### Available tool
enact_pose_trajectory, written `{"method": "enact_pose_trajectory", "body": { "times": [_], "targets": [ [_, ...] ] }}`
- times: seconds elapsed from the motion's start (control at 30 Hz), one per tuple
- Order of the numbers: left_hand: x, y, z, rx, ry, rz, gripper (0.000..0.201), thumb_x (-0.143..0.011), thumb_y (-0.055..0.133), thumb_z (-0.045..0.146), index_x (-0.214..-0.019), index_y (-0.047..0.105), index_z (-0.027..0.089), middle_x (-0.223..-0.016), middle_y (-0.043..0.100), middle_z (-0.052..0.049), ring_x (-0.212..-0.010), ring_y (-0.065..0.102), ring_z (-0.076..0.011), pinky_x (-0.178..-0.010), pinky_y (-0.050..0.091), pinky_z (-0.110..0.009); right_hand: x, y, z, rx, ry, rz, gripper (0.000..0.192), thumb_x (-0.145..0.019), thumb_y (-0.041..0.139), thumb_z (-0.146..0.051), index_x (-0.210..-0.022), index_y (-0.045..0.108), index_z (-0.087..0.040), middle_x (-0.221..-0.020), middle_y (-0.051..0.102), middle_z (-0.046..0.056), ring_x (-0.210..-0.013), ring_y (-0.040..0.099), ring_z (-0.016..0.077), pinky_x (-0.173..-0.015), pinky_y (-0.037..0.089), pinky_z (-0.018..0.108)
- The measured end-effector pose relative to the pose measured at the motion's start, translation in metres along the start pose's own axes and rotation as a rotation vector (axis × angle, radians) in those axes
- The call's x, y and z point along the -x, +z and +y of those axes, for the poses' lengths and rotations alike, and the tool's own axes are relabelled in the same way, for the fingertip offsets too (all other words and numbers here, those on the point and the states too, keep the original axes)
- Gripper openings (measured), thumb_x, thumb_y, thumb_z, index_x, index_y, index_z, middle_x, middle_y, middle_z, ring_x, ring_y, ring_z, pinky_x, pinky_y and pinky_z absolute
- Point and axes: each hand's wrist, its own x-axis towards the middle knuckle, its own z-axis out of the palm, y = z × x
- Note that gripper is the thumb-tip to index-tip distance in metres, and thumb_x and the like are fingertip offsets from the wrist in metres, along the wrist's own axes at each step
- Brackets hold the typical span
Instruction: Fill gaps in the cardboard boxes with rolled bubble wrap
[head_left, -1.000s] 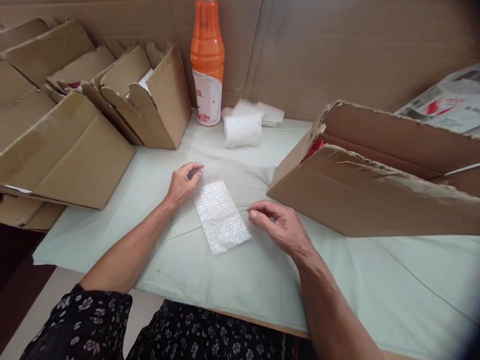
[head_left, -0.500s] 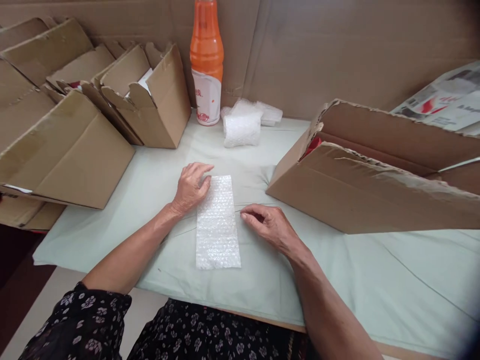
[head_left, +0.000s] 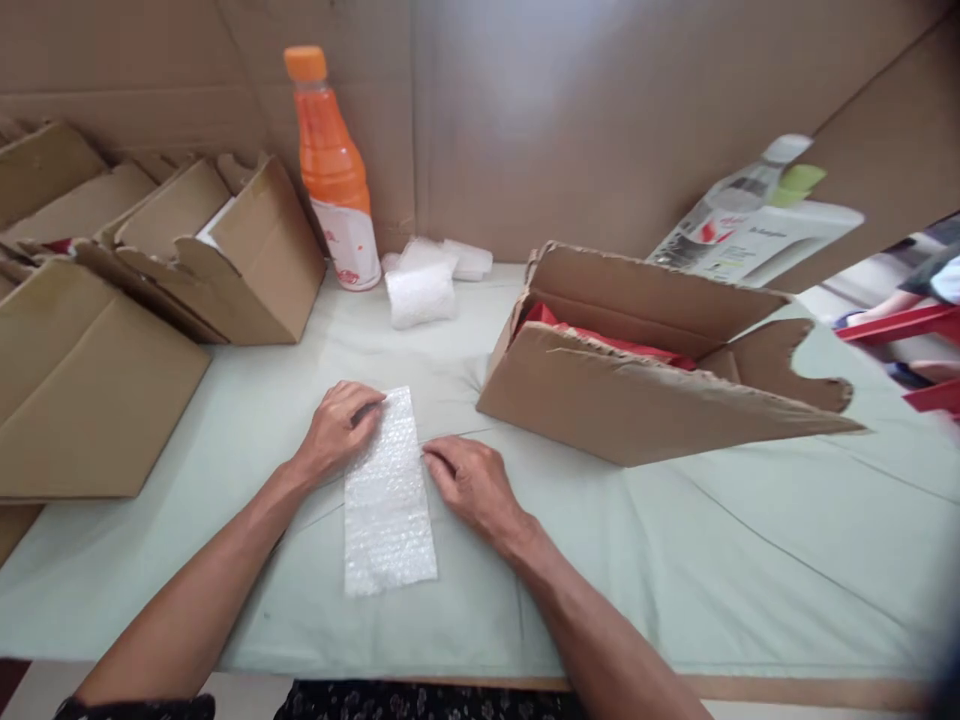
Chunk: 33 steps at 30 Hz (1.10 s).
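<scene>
A flat strip of bubble wrap (head_left: 390, 510) lies lengthwise on the cloth-covered table in front of me. My left hand (head_left: 341, 430) rests over its upper left edge, fingers stretched forward and the thumb apart from them. Close to the strip's right edge is my right hand (head_left: 476, 480). Its fingers are curled in, with thumb and index tips close together, and I see nothing between them. A rolled piece of bubble wrap (head_left: 421, 295) sits farther back, with more clear wrapping behind it.
An orange drink bottle (head_left: 341, 190) stands at the back. Open cardboard boxes (head_left: 105, 390) crowd the left side. On the right, another cardboard box (head_left: 600, 410) holds red material. Bottles (head_left: 750, 220) stand behind it, and red racks (head_left: 915, 325) show at the far right.
My view has tilted up and turned right, so everything sits farther left and lower. The bottle's cap and the box's red contents now show. Both hands stay at the strip.
</scene>
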Motion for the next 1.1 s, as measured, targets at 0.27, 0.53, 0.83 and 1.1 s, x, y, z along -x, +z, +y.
{"method": "enact_pose_trajectory", "body": {
  "times": [0.27, 0.53, 0.83, 1.1],
  "targets": [
    [0.007, 0.001, -0.002, 0.038, 0.031, 0.001, 0.018, -0.096, 0.057, 0.019, -0.111, 0.067, 0.021, -0.104, 0.071, -0.005, -0.101, 0.065, -0.0205, -0.091, 0.051, -0.035, 0.017, 0.021, -0.009, -0.033, -0.100, 0.008, 0.010, -0.088, 0.060, -0.019, -0.093, 0.068, -0.022, -0.085, 0.074, 0.000, -0.079, 0.065, 0.0170, -0.076, 0.041, 0.032],
    [0.007, -0.001, -0.003, 0.022, 0.036, -0.040, 0.025, -0.094, 0.059, 0.019, -0.117, 0.066, 0.027, -0.108, 0.070, -0.003, -0.102, 0.066, -0.0215, -0.091, 0.051, -0.034, 0.017, 0.024, 0.006, -0.093, -0.166, 0.093, 0.010, -0.081, 0.057, -0.017, -0.088, 0.062, -0.021, -0.075, 0.069, -0.003, -0.068, 0.059, 0.0126, -0.067, 0.037, 0.031],
    [-0.004, -0.005, 0.004, -0.008, 0.035, -0.029, 0.021, -0.092, 0.059, 0.012, -0.109, 0.068, 0.020, -0.100, 0.073, -0.007, -0.097, 0.067, -0.0225, -0.088, 0.051, -0.037, 0.009, 0.007, 0.003, -0.203, -0.180, 0.041, 0.020, -0.094, 0.051, -0.013, -0.103, 0.067, -0.019, -0.091, 0.076, 0.004, -0.083, 0.066, 0.0161, -0.078, 0.048, 0.032],
    [-0.004, 0.001, -0.009, 0.049, 0.005, 0.047, 0.016, -0.091, 0.056, 0.016, -0.097, 0.071, 0.016, -0.093, 0.075, -0.007, -0.091, 0.066, -0.0204, -0.087, 0.049, -0.037, 0.003, -0.018, 0.004, 0.064, -0.427, -0.323, 0.045, -0.088, 0.054, -0.007, -0.129, 0.064, -0.022, -0.138, 0.060, 0.013, -0.112, 0.062, 0.0250, -0.093, 0.052, 0.043]
  ]
}}
